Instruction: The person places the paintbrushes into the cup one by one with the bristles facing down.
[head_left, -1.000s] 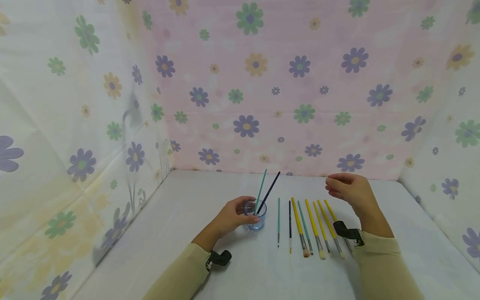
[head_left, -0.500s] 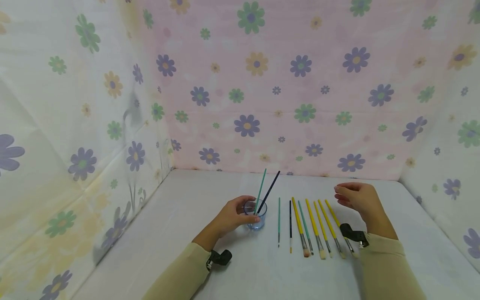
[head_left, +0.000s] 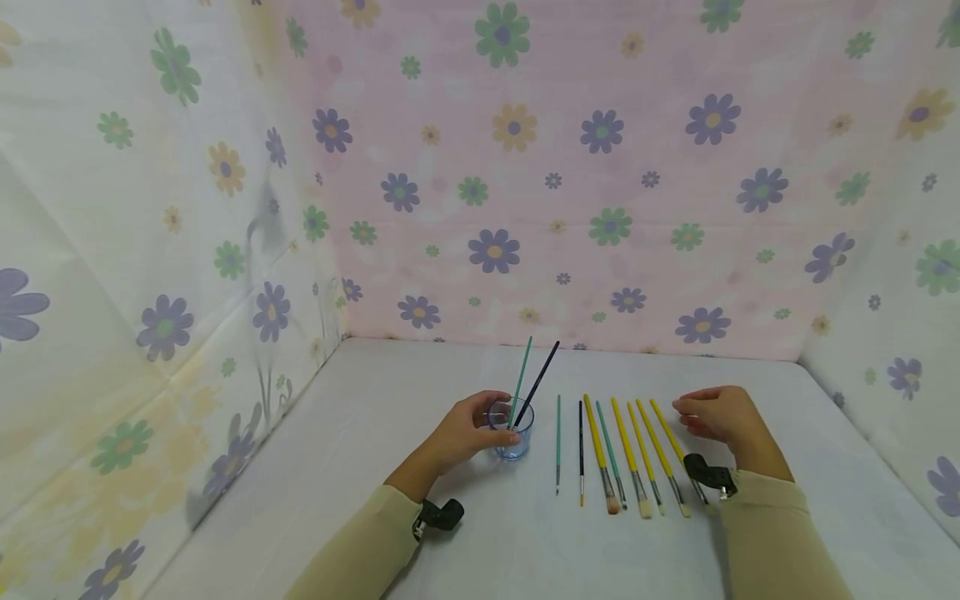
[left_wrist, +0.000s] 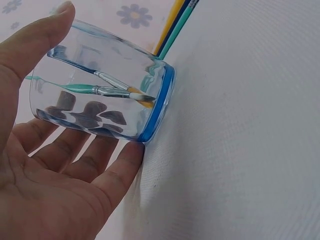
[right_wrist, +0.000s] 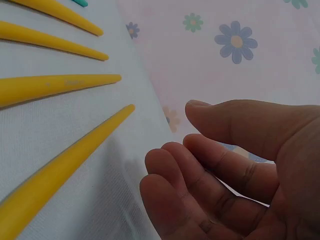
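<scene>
Head view: the left hand (head_left: 468,429) grips the clear cup (head_left: 514,437) on the bench (head_left: 390,417), beside a row of brushes (head_left: 622,450). Left wrist view: its fingers (left_wrist: 95,165) wrap the cup (left_wrist: 105,95). Right wrist view: the right hand (right_wrist: 240,170) hovers empty, fingers loosely curled, near the yellow brush (right_wrist: 65,165).

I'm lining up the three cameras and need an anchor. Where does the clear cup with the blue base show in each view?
Head: the cup stands low, just left of centre, gripped by the left hand, left of the brush row.
Left wrist: the cup fills the upper left, fingers curled round it.
Right wrist: not in it.
Shared landmark: the teal brush in the cup, whose tip shows through the wall.
</scene>
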